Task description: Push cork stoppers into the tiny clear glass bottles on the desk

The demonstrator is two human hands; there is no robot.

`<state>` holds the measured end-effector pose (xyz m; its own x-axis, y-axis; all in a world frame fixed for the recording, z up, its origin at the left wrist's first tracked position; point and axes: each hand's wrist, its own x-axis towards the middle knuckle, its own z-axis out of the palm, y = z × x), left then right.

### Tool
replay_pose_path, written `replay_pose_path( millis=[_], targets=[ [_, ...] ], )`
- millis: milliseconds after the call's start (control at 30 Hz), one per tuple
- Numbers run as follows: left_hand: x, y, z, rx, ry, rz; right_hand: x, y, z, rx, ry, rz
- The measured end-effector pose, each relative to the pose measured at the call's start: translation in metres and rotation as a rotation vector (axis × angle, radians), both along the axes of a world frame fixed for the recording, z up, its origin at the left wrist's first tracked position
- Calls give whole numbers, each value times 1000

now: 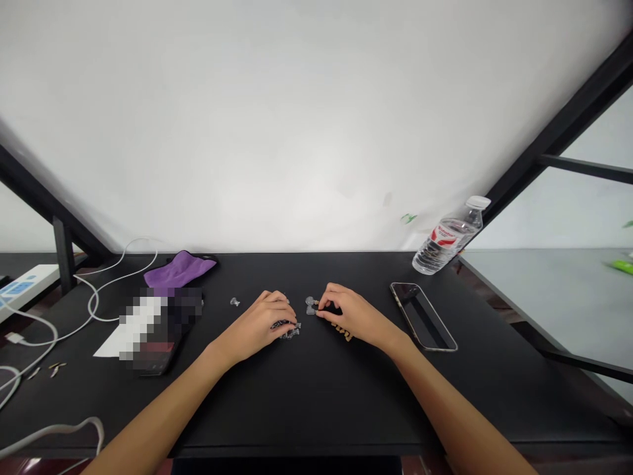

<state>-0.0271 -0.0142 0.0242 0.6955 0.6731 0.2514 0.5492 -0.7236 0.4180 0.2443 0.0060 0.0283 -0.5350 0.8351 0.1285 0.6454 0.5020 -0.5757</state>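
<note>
My left hand (262,321) curls palm down over a cluster of small clear plastic pieces (291,334), its fingertips and thumb around them. Part of the cluster is hidden by the fingers. Across a short gap, my right hand (353,315) has thumb and index finger bent together at a small clear plastic piece (311,310). Another clear piece (310,300) lies right by the index fingertip. Below the right palm several small gold-coloured pieces (343,332) show, partly covered. A single clear piece (235,301) rests on the black table to the left.
A water bottle (448,237) stands at the back right, with a phone (424,316) lying before it. On the left are a purple cloth (180,270), a dark, partly blurred device (158,359), white cables (93,297), a power strip (30,287) and small scraps (55,368).
</note>
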Motion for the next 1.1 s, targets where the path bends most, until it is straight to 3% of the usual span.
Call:
replay_pose_path(
  millis=[333,533,733,833,967,1100],
  targets=[
    [2,-3,-1,-26,-50,20,7,3,4,31,28,-26],
    [2,-1,-6,-53,-175,47,15,4,12,-14,35,-23],
    [-13,10,11,-152,-408,191,34,11,13,-26,-6,-37],
    [-32,17,23,-282,-353,252,39,13,11,-33,-31,-30],
    [-64,21,37,-592,-149,176,39,13,9,-42,-45,-21],
    [-86,20,48,-765,17,200,39,13,9,-45,-52,-19]
  ],
)
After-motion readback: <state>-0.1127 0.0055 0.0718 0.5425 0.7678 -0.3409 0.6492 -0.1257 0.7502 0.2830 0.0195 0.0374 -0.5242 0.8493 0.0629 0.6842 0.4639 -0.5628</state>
